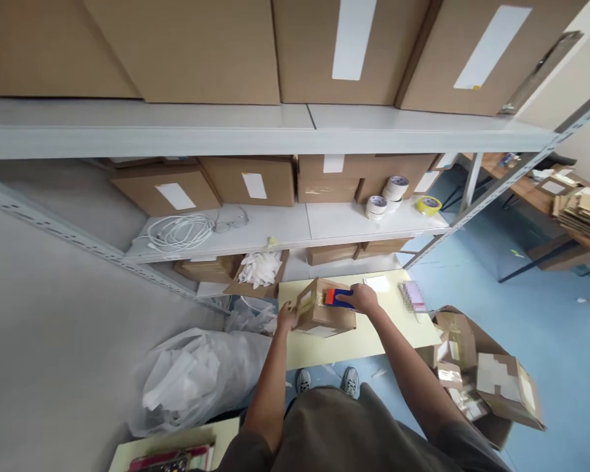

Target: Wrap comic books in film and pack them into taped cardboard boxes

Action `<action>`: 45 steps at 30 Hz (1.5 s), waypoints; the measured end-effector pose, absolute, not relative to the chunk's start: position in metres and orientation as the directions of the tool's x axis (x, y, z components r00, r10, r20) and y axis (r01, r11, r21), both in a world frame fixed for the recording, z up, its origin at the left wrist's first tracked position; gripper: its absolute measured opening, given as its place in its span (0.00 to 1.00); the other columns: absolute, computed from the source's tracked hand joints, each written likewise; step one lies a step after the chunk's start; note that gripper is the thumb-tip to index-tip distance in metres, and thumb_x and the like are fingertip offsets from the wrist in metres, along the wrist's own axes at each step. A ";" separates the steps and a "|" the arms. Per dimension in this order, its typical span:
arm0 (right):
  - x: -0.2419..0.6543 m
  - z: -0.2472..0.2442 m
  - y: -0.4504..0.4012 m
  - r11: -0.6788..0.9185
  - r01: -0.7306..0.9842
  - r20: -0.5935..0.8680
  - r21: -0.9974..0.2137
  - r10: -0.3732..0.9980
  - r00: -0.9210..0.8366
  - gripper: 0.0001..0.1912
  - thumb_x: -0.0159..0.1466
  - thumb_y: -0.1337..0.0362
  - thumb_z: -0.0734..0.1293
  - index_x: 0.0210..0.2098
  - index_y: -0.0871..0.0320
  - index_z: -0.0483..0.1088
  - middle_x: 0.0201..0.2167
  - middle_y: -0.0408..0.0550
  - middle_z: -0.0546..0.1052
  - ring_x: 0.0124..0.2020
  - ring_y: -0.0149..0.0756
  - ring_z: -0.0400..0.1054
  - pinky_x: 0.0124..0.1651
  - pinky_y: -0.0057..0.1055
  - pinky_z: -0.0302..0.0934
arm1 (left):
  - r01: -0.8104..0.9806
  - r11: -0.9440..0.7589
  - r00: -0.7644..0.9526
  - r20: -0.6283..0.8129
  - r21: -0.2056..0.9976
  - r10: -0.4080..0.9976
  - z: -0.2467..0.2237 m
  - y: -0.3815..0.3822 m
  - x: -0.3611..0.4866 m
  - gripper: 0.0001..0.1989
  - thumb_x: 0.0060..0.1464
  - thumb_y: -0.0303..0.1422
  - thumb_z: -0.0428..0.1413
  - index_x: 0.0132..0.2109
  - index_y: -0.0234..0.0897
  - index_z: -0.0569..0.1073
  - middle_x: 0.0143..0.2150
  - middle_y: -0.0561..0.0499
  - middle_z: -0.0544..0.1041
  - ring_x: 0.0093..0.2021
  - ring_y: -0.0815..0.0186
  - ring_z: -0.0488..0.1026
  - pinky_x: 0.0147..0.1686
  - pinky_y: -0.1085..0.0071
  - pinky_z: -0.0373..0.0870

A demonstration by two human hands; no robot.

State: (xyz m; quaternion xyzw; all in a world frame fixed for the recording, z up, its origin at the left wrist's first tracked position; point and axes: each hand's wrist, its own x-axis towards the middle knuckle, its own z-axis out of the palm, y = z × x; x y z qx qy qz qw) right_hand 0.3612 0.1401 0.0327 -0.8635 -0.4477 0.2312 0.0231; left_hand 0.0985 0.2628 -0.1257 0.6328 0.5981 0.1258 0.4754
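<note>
A cardboard box (328, 319) sits tilted toward me on the pale yellow table (373, 334). My left hand (287, 316) holds the box at its left side, fingers bent against the cardboard. My right hand (364, 299) is closed around a blue tool with an orange-red end (330, 297), which rests on the upper face of the box near a strip of tape. A white paper (376, 284) and a pink-purple item (413, 296), blurred, lie on the table to the right of the box.
Metal shelves (255, 141) with cardboard boxes, a white cable coil (181, 231), glasses and tape rolls (396, 188) stand ahead. A plastic bag (201, 373) bulges at the left. A large carton of boxes (501, 387) stands at the right.
</note>
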 end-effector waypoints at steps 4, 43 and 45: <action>0.304 0.038 0.187 -0.562 0.797 -0.421 -0.221 0.792 0.442 0.34 0.59 0.33 0.72 0.44 0.58 0.81 0.44 0.64 0.84 0.46 0.54 0.80 0.41 0.36 0.67 | 0.508 0.058 0.382 -0.284 0.859 0.879 -0.100 0.273 0.087 0.23 0.69 0.49 0.48 0.50 0.40 0.81 0.54 0.42 0.84 0.58 0.53 0.78 0.56 0.63 0.71; 0.404 0.013 0.074 -0.674 0.682 -0.406 -0.283 0.729 0.552 0.33 0.63 0.32 0.68 0.40 0.57 0.81 0.40 0.57 0.84 0.41 0.45 0.79 0.35 0.29 0.62 | 0.803 0.007 0.278 -0.385 0.596 0.880 -0.120 0.253 0.146 0.22 0.70 0.42 0.49 0.56 0.33 0.79 0.56 0.36 0.83 0.59 0.50 0.78 0.54 0.64 0.71; 0.381 0.015 0.103 -0.631 0.721 -0.411 -0.284 0.760 0.503 0.32 0.63 0.33 0.69 0.41 0.57 0.81 0.42 0.57 0.84 0.43 0.45 0.79 0.37 0.29 0.64 | 0.791 0.022 0.239 -0.343 0.612 0.908 -0.116 0.262 0.130 0.22 0.70 0.41 0.49 0.61 0.35 0.76 0.60 0.38 0.81 0.61 0.52 0.76 0.57 0.64 0.70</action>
